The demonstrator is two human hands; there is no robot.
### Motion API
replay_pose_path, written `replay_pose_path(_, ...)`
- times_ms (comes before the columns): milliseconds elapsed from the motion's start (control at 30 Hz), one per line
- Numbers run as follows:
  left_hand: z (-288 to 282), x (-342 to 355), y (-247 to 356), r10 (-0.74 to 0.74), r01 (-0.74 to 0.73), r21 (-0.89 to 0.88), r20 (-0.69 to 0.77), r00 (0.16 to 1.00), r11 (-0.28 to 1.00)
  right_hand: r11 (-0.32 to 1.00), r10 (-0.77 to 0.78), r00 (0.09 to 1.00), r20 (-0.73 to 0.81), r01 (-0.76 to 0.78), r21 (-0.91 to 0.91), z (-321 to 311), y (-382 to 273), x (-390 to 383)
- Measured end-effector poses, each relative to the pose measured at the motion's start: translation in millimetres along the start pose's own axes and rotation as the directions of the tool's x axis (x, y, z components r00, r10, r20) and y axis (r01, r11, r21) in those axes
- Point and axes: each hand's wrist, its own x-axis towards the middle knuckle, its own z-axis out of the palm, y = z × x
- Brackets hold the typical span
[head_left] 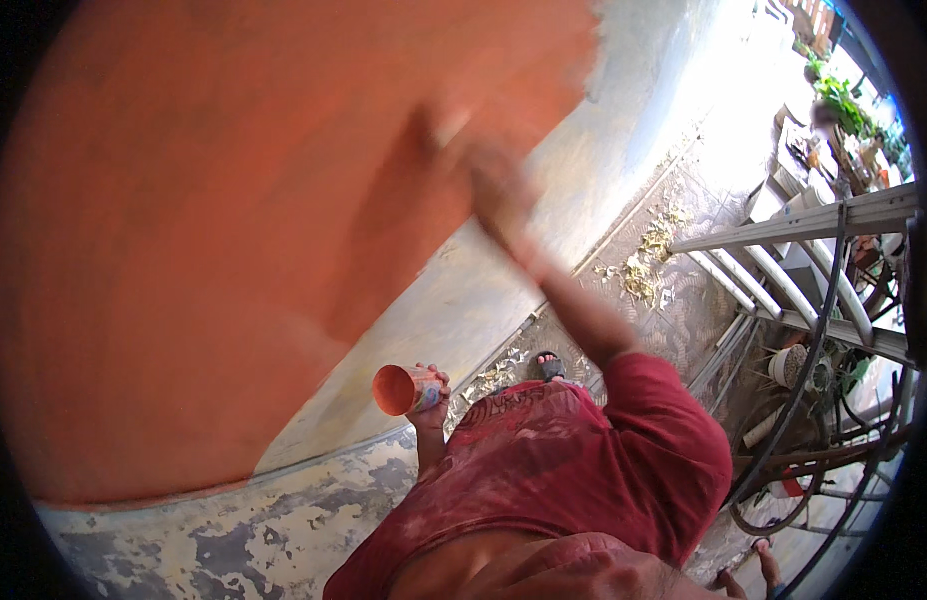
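Note:
My left hand (438, 402) is wrapped round a paint-smeared cup (393, 390), tilted so its orange-coated inside shows. It is held in front of the lower wall. My right arm stretches up and away to the wall, and my right hand (500, 190) is smeared by motion. From it sticks out what looks like a paintbrush (449, 127), blurred, with its dark end at the painted surface. Fresh-looking orange paint (233, 220) covers much of the wall, its edge running diagonally below my right hand. A shadow falls on the paint beside the arm.
Bare pale wall (383, 335) borders the orange, with flaking patches (283, 530) lower left. Yellowish debris (643, 260) lies along the wall's foot. A ladder (803, 220), dark hoses (823, 330) and piled clutter stand at right. Someone's bare foot (768, 562) shows lower right.

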Motion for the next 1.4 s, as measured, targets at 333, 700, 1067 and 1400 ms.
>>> replay_pose_path(333,17.7,16.0,-14.3,-0.058,0.063,0.067,-0.082,0.995,0.996,0.895,0.200,0.980,-0.014,-0.177,0.409,-52.0,65.7,20.4)
replay_pose_path(700,30.9,4.7,-17.1,0.019,-0.013,0.061,-0.097,0.995,0.998,0.973,0.041,0.954,-0.296,-0.105,-0.204,-40.7,73.4,8.1)
replay_pose_path(1067,45.4,-0.1,-12.8,0.032,-0.021,0.089,-0.120,0.992,0.996,0.716,0.365,0.920,0.143,-0.375,0.589,-61.9,158.4,-35.7)
replay_pose_path(1400,52.5,-11.6,-11.8,0.032,-0.011,0.130,-0.162,0.986,0.992,0.916,0.325,0.880,-0.347,-0.385,-0.118,-78.8,177.8,-33.6)
